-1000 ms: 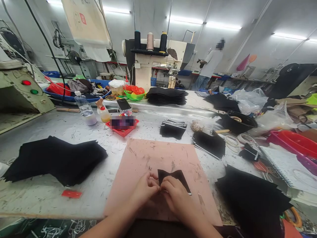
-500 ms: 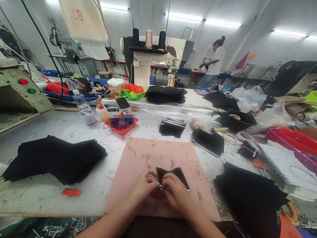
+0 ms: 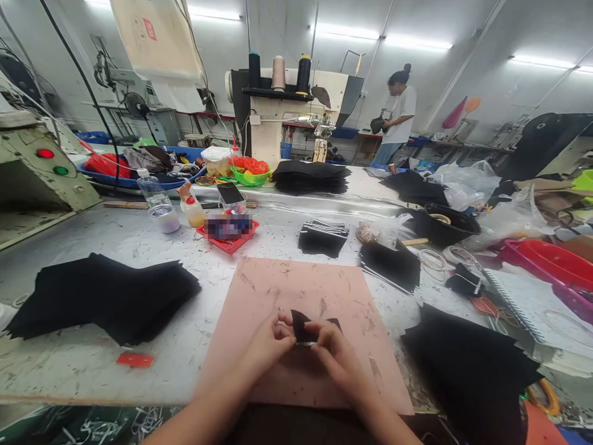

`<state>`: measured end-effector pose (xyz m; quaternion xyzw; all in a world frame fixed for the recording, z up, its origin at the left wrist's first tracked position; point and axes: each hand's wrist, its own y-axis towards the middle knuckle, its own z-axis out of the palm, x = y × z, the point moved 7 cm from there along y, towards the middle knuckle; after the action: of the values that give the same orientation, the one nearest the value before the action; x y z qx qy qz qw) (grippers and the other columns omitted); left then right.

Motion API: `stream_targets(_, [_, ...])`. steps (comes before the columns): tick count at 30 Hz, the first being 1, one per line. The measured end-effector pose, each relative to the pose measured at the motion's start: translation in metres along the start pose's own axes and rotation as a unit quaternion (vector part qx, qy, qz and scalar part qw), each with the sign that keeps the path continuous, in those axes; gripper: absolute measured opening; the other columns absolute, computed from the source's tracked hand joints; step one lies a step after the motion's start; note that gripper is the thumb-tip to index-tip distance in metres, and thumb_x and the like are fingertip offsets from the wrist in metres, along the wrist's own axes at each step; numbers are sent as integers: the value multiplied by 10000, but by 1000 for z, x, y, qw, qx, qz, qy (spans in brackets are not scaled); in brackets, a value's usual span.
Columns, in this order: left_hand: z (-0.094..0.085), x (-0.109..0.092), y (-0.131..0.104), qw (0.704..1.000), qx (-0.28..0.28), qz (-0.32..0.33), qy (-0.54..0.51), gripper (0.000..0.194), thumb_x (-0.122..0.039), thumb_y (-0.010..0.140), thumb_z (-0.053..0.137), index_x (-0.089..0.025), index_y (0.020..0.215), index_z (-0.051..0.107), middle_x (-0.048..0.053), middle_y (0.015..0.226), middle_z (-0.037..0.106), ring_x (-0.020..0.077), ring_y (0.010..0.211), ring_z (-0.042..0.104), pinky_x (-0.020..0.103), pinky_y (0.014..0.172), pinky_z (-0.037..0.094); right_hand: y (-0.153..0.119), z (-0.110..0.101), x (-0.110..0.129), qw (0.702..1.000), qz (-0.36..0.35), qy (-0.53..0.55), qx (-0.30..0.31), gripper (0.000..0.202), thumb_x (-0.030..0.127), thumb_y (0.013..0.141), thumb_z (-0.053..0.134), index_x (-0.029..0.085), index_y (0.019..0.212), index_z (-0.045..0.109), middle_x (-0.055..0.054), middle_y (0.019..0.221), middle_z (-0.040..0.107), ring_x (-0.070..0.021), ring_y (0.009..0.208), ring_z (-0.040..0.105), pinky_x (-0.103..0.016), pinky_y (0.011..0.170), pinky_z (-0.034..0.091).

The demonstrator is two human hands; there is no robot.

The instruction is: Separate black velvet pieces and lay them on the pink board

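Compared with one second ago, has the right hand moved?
Yes, slightly: against the pink board, the right hand has its fingertips further right, leaving a wider gap to the left hand.

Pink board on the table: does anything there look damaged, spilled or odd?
Dark scuff-like marks dot the pink board, so it looks worn or stained. No spill is evident. The black piece shows no clear damage, though partly covered.

Black piece (image 3: 301,326) with white edge (image 3: 304,344), dark-streaked pink board (image 3: 296,284), red tray (image 3: 231,248), lime-green bowl (image 3: 252,180)
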<state>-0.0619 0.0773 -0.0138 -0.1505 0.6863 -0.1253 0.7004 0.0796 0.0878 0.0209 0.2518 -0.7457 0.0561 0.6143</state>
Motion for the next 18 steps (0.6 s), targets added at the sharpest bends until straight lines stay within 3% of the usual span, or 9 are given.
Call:
stream_targets(2, [-8, -4, 5, 999, -9, 7, 32, 251, -172, 574, 543, -189, 812, 467, -76, 527, 523, 91, 511, 474, 205, 529, 345, -1, -10, -10, 994, 39, 92, -53, 152, 335, 885, 458, 232, 777, 428, -54, 900, 627, -199, 935, 598, -420, 870, 457])
stream_targets(4, [-16, -9, 10, 997, -13, 13, 70, 245, -156, 587, 537, -189, 822, 479, -74, 531, 532, 99, 499, 479, 207, 507, 338, -3, -21, -16, 982, 51, 148, -109, 221, 412, 895, 439, 242, 760, 397, 17, 700, 573, -161, 754, 615, -430, 859, 468])
stream_targets(7, [-29, -18, 19, 989, -19, 29, 141, 203, -125, 613, 556, -188, 802, 517, -62, 549, 550, 118, 530, 509, 215, 505, 349, -7, -34, -21, 973, 53, 159, -156, 217, 451, 888, 440, 256, 807, 389, 74, 595, 442, -117, 551, 528, -364, 704, 525])
stream_targets(12, [-48, -34, 32, 962, -34, 52, 265, 108, -207, 780, 594, -156, 872, 567, -25, 699, 584, 120, 633, 549, 270, 627, 452, -19, -45, -31, 985, 83, 17, -149, 281, 482, 881, 413, 240, 1023, 432, 52, 598, 465, -129, 488, 516, -271, 497, 477])
stream_targets(16, [-61, -41, 48, 939, -48, 49, 338, 208, -317, 861, 532, -145, 971, 572, 30, 904, 606, 141, 767, 584, 334, 717, 499, -31, -58, -35, 986, 86, -78, -124, 303, 501, 854, 419, 228, 927, 532, 12, 646, 533, -134, 497, 513, -259, 476, 450])
stream_targets(18, [-70, -46, 59, 930, -65, 42, 360, 236, -325, 866, 525, -150, 1018, 565, 48, 976, 602, 154, 819, 590, 350, 739, 507, -38, -67, -31, 985, 99, -114, -83, 300, 488, 846, 424, 234, 873, 581, 6, 634, 552, -151, 541, 535, -268, 516, 458])
